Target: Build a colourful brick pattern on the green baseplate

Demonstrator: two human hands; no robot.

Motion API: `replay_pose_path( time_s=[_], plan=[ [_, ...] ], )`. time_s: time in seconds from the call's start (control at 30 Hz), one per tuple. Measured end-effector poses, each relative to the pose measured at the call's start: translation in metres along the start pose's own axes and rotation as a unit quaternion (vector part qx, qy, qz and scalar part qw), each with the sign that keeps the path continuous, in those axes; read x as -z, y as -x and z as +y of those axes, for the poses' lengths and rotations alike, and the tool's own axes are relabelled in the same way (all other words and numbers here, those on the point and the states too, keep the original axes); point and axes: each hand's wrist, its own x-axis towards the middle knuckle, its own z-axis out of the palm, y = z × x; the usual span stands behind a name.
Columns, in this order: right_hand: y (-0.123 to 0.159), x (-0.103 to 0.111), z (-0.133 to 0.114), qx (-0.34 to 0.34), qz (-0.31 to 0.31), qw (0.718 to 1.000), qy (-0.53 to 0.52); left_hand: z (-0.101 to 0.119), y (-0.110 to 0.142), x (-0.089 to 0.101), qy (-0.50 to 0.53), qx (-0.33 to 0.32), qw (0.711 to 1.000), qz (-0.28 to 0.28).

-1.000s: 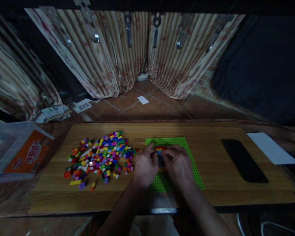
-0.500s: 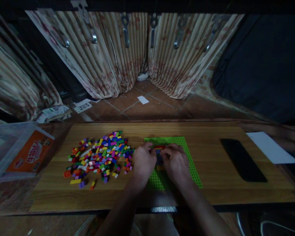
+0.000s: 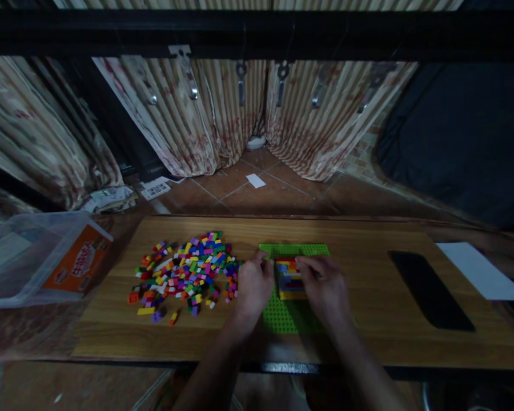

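A green studded baseplate [image 3: 293, 249] lies on the wooden table [image 3: 368, 319]. A small block of stacked bricks [image 3: 288, 278] in red, yellow, blue and orange stands on it. My left hand [image 3: 252, 287] rests at the plate's left edge, fingers curled, thumb near the block. On the right side of the block lies my right hand [image 3: 328, 290], its fingers bent toward the bricks. Whether either hand holds a brick I cannot make out. A heap of loose coloured bricks [image 3: 188, 271] lies left of the plate.
A black phone [image 3: 430, 289] and a white paper [image 3: 480, 270] lie at the table's right. A clear plastic box [image 3: 38, 260] with an orange label stands at the left. Striped curtains [image 3: 223, 114] hang behind, above a tiled floor.
My hands have drawn apart, uncovering the brick block between them. The camera has tilted up a little.
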Motion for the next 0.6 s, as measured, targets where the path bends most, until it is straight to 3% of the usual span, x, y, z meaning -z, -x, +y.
replay_pose_path(
  time_s=[0.13, 0.27, 0.4, 0.6],
  plan=[
    [-0.01, 0.01, 0.01, -0.084, 0.071, 0.988, -0.105, -0.007, -0.001, 0.02, 0.108, -0.024, 0.994, 0.014],
    [-0.011, 0.003, 0.007, -0.145, 0.081, 0.966, -0.2, -0.017, -0.005, 0.048, 0.213, -0.014, 0.976, 0.043],
    [-0.003, -0.011, -0.012, -0.1, 0.043, 0.974, -0.198, -0.026, -0.009, 0.079, 0.252, 0.004, 0.961, 0.109],
    [0.021, -0.029, -0.047, 0.039, -0.09, 0.984, -0.149, -0.038, -0.009, 0.12, 0.253, 0.008, 0.945, 0.209]
  ],
)
